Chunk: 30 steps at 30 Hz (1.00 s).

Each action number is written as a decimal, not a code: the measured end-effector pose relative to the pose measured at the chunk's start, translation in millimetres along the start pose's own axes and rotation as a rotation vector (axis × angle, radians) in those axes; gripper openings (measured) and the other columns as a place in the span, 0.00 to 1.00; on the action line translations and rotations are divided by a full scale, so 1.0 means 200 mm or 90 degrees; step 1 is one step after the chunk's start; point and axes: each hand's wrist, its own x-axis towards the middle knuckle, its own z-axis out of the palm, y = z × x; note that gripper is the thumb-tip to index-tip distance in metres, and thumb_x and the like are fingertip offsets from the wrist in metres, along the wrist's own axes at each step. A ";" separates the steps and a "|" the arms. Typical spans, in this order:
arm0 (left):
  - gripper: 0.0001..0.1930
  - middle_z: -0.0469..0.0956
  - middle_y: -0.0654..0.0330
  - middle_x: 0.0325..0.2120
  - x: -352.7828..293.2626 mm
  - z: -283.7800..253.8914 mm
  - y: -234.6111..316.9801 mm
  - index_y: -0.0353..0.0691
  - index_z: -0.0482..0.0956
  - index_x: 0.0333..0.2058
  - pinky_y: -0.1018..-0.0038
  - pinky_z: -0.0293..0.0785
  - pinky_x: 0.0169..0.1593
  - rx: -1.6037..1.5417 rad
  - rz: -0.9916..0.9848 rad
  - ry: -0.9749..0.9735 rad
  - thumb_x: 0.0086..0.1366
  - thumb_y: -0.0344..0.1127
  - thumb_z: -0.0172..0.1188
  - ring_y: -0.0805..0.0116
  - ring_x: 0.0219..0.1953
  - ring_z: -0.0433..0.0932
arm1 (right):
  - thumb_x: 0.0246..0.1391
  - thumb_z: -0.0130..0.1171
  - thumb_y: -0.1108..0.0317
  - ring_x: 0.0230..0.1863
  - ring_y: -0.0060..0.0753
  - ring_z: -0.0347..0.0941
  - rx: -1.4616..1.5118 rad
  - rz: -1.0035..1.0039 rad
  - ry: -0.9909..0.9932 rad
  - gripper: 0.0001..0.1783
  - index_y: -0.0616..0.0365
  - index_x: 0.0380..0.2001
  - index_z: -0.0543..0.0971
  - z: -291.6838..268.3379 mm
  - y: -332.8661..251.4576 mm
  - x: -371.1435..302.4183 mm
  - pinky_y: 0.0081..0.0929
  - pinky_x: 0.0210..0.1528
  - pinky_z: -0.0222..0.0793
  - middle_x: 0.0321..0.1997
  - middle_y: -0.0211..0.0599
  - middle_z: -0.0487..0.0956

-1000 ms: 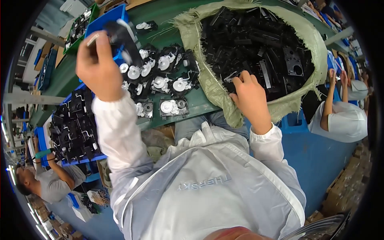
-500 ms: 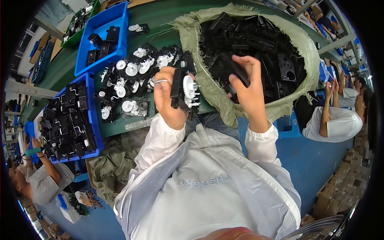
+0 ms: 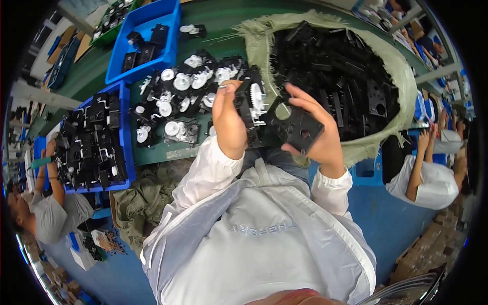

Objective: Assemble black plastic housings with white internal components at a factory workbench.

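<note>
My left hand is closed round a black gear assembly, whose white toothed gear faces right. My right hand grips a flat black plastic housing by its right side; the housing has round holes in it. The two held parts are close together at the near edge of the table, and I cannot tell whether they touch. Right behind the housing stands a woven sack, its mouth rolled open, full of black plastic housings. Several gear assemblies with white gears lie left of my left hand.
A blue bin of black assemblies sits at the left, and another blue bin with a few black units stands behind it. The table is green. Co-workers sit at left and right. Green cloth lies below the table edge.
My right hand has come left and nearer from over the sack and now has the black housing in it. My left hand still holds the gear assembly, turned somewhat.
</note>
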 end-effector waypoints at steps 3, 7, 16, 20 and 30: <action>0.16 0.77 0.58 0.34 0.02 -0.01 0.03 0.35 0.73 0.43 0.75 0.72 0.43 0.063 0.022 0.027 0.74 0.42 0.44 0.70 0.34 0.74 | 0.34 0.68 0.63 0.52 0.42 0.73 0.113 0.061 0.036 0.52 0.59 0.66 0.59 0.07 -0.02 0.03 0.33 0.58 0.67 0.57 0.52 0.75; 0.14 0.75 0.59 0.35 0.03 0.01 0.06 0.35 0.73 0.40 0.78 0.68 0.45 0.111 0.031 0.025 0.74 0.40 0.44 0.71 0.36 0.72 | 0.38 0.63 0.56 0.48 0.42 0.74 0.238 0.168 0.104 0.52 0.61 0.67 0.56 0.13 -0.04 0.05 0.32 0.54 0.67 0.52 0.51 0.78; 0.12 0.70 0.61 0.34 0.00 0.06 0.09 0.36 0.70 0.35 0.79 0.61 0.47 0.085 0.012 0.031 0.74 0.35 0.40 0.72 0.37 0.64 | 0.50 0.44 0.47 0.32 0.42 0.72 0.177 0.146 0.134 0.48 0.65 0.69 0.51 0.28 -0.02 0.16 0.32 0.42 0.67 0.41 0.50 0.80; 0.11 0.70 0.61 0.34 0.02 0.05 0.08 0.37 0.70 0.36 0.79 0.63 0.45 0.095 0.002 0.030 0.74 0.36 0.41 0.73 0.36 0.65 | 0.51 0.43 0.48 0.30 0.42 0.71 0.180 0.142 0.107 0.47 0.65 0.69 0.50 0.30 -0.01 0.17 0.34 0.40 0.67 0.40 0.51 0.79; 0.15 0.76 0.58 0.39 0.01 0.03 0.08 0.35 0.75 0.43 0.79 0.66 0.47 0.038 -0.060 0.051 0.73 0.41 0.47 0.72 0.39 0.71 | 0.52 0.42 0.46 0.29 0.40 0.70 0.155 0.187 0.059 0.46 0.65 0.69 0.51 0.29 0.00 0.16 0.34 0.39 0.66 0.39 0.51 0.79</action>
